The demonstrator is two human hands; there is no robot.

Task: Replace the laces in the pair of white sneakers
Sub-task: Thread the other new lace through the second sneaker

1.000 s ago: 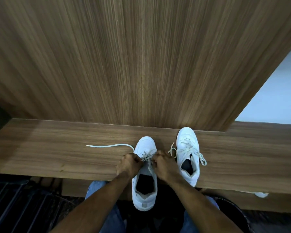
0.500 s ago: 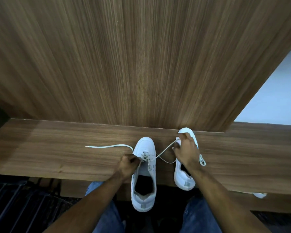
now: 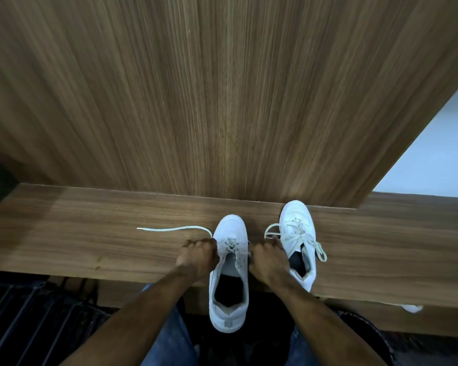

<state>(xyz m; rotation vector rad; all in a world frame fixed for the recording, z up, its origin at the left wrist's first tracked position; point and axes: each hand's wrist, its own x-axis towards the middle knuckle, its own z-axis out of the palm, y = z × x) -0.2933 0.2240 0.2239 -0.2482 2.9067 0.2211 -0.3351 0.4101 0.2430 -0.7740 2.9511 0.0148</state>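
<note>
Because the lace (image 3: 175,229) trails left across the tabletop (image 3: 64,233), you flank the lower-centre sneaker (image 3: 229,273) with both hands, left hand (image 3: 197,256) and right hand (image 3: 266,258) each curled in a grip apparently pinching lace at the eyelets, the laced sneaker (image 3: 299,233) beside.

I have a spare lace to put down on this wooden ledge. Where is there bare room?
Most bare wood lies on the ledge left of the trailing lace end, and right of the right sneaker. It is crowded between the two sneakers, where the left hand and right hand work the left sneaker.
</note>
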